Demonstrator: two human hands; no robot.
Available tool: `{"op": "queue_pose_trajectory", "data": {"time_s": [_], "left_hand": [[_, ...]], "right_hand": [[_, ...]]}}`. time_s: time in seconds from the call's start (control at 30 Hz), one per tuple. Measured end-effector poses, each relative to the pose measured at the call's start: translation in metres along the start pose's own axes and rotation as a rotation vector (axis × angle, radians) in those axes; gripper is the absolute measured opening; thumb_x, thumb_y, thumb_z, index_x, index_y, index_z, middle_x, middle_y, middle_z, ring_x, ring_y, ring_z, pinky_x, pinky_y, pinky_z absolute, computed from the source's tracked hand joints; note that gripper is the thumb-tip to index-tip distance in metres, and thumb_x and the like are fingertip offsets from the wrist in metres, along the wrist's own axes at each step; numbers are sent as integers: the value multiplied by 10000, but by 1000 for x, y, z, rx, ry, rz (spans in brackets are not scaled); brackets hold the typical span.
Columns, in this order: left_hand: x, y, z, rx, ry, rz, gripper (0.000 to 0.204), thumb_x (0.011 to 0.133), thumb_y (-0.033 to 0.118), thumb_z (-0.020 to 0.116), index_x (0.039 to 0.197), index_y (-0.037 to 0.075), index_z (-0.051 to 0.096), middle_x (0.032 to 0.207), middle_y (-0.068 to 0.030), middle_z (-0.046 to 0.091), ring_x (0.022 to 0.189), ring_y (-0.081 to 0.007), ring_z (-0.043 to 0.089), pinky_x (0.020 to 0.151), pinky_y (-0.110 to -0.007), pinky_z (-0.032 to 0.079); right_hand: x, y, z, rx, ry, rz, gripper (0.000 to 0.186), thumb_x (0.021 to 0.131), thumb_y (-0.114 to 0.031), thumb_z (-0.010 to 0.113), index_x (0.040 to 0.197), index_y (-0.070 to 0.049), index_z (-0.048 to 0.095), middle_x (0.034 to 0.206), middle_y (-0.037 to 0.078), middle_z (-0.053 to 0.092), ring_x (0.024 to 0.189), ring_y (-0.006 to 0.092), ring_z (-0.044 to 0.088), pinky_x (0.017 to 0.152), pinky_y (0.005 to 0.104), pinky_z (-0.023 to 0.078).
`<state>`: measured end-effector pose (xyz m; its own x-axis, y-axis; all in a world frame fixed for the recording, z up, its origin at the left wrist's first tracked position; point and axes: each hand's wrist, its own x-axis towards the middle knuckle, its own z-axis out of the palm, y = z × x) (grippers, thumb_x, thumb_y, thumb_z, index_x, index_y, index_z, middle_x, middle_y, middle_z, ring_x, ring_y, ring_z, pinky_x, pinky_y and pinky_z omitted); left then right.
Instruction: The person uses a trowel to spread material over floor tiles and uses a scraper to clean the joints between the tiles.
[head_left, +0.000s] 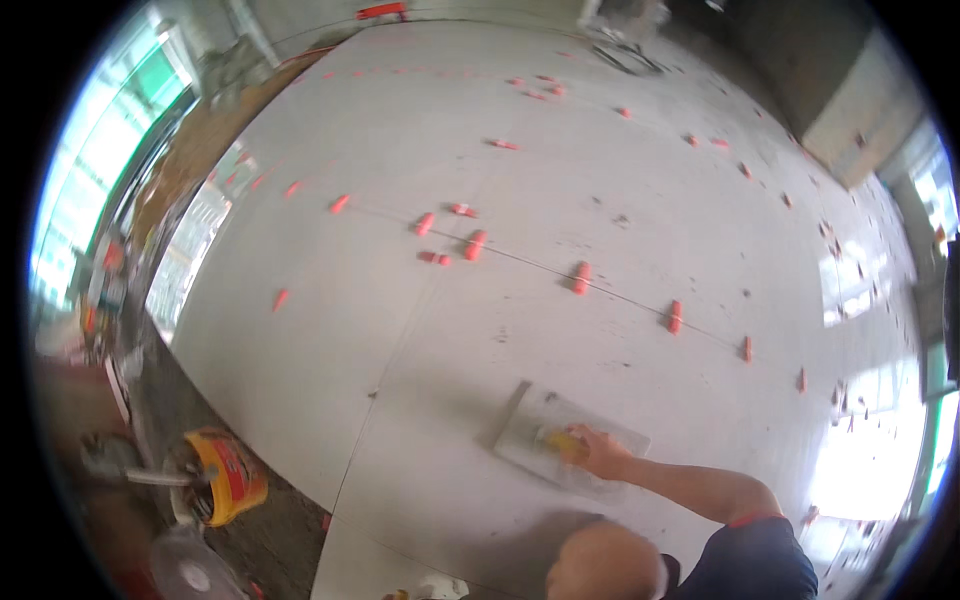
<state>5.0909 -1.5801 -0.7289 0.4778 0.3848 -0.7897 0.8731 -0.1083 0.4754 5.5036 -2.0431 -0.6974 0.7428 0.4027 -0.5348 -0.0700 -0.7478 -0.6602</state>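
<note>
My right hand (598, 452) is closed round the yellow handle of a flat rectangular float (530, 425). The float's pale plate lies over the large glossy grey floor tiles (420, 400), right of a tile joint. My right arm reaches in from the lower right, in a dark sleeve with a red edge. A bare knee (605, 562) shows below the float. My left hand is not visible. Several red tile-levelling wedges (582, 278) sit along the joint beyond the float, some upright and some lying on their sides.
A yellow and red bucket (238, 480) stands at lower left on rough ground beside the tile edge. More wedges (624, 112) dot the far tiles. At the far edge lies a red tool (382, 12). A concrete pillar (868, 110) rises at upper right; a pale object (440, 587) shows at the bottom.
</note>
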Motion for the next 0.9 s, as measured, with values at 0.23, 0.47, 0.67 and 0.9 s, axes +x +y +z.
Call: {"op": "queue_pose_trajectory", "data": {"time_s": [0.23,0.47,0.67,0.9], "left_hand": [[10,199,35,660,-175,122,429,824,340,747,1079,15,628,929,-177,683,842,-338,617,830,-479,500],[38,348,66,1073,-108,385,398,702,281,841,946,37,643,840,-175,681,811,-387,649,731,-458,511],[68,420,103,1080,23,655,336,771,284,798,826,8,614,786,-215,665,808,-444,645,697,-521,506],[95,422,75,1191,135,782,229,785,200,751,836,47,589,846,-155,633,812,-416,624,705,-511,488]], "right_hand": [[-31,76,-42,237,273,542,545,936,-400,626,1391,-168,437,1125,207,670,973,389,672,793,472,547],[65,109,-64,144,415,263,430,950,-464,557,1211,-123,547,989,218,684,878,416,669,697,506,534],[57,81,-30,245,679,310,431,937,-465,594,1171,-112,518,883,230,676,768,405,675,617,475,539],[53,142,-117,398,807,576,300,949,-383,624,1064,-113,563,849,156,692,726,326,674,592,433,513]]}}
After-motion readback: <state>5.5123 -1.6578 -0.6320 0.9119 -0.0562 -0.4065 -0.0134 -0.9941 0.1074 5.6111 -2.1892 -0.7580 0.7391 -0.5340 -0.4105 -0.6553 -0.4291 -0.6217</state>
